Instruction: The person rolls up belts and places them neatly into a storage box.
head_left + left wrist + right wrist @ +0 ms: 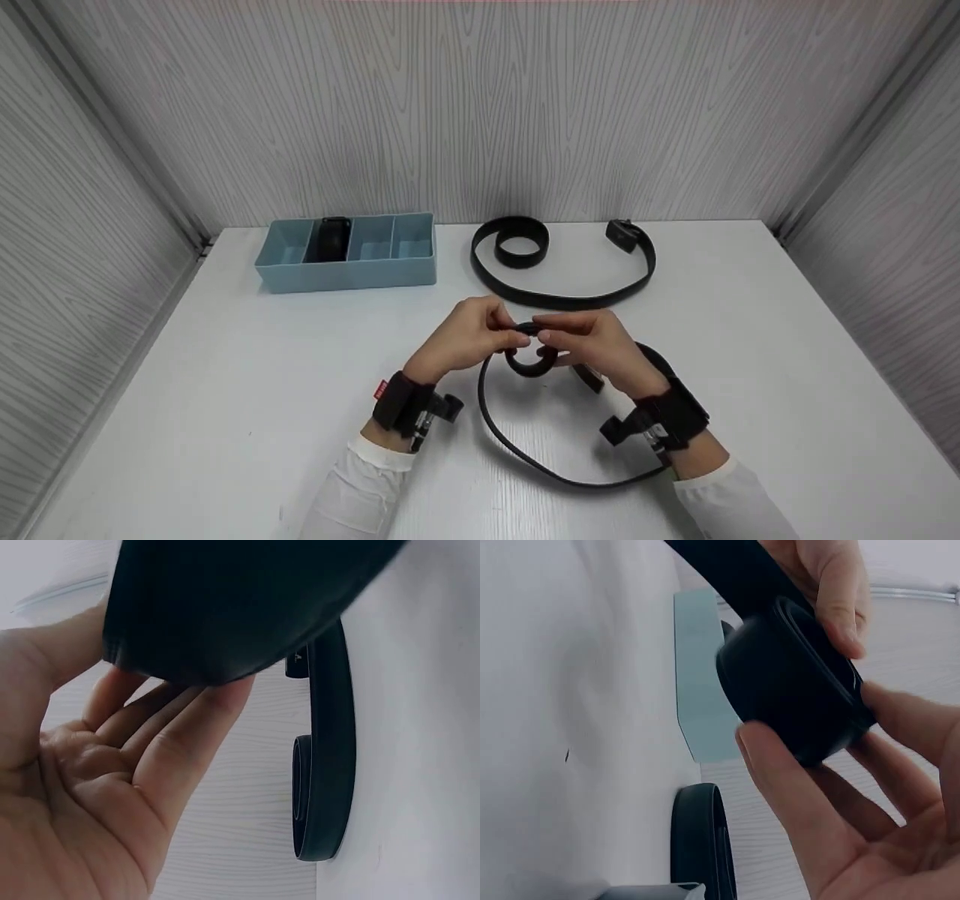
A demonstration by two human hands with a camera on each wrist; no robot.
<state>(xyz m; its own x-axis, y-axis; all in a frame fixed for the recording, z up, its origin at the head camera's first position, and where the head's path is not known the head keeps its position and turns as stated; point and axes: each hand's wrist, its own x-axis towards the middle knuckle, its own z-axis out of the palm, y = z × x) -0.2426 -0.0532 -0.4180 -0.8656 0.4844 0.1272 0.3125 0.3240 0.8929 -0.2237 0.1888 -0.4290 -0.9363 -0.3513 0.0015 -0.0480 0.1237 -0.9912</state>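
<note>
2 bare hands work over a white tabletop (225,420) in the head view. the left hand (472,330) and right hand (596,345) both pinch a coiled black belt (531,369) between thumbs and fingers, and its loose length loops below them and passes under the right forearm. farther back, a 2nd black belt (566,303), partly rolled, lies near the back wall (450,112). to its left a blue tray (349,278) has 4 compartments, with a black roll (332,241) in the 2nd from the left. pale wood-grain panels enclose 3 sides, the left wall (67,225) and right wall (892,225) included.

in the left wrist view, the left hand's thumb and fingers touch the belt's broad dark face; the 2nd belt stands on edge on the white top.

in the right wrist view, both hands grip the coil, the tray beyond it, and a small dark mark (567,755) shows on the tabletop.
</note>
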